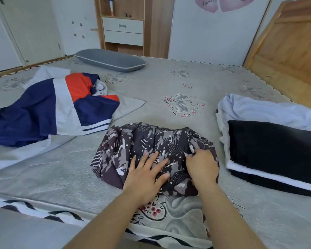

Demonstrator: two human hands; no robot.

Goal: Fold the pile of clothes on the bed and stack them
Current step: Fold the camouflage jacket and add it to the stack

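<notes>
A person works on a patterned dark garment (pixel 151 151) at the near edge of a bed (pixel 169 83), its crumpled bulk lying with the long axis running left to right across the view. The left hand (pixel 145 177) lies flat on the garment's near left part, fingers straight and spread, pointing up and to the right; it grasps nothing. The right hand (pixel 201 168) sits on the garment's right side with fingers curled, pinching a fold of the cloth near a pale seam. The print is a camouflage-like mix of grey, white and dark patches with dotted areas; no label can be read on it. To the left lies an unfolded navy, white and orange top (pixel 57 108), spread out over pale grey cloth, well apart from the hands. To the right sits a stack of folded clothes (pixel 269 141), a black piece on top of white and black layers, with a loosely folded white garment behind it. The grey quilted bed cover carries heart and flower motifs ringed with small cursive script, too small to read. A grey pillow (pixel 109 59) rests at the far side. On the white wall panel beyond, two pink hearts (pixel 223 3) bear cursive writing that looks like "love you", partly cut off. A wooden headboard (pixel 285 44) stands at right.
</notes>
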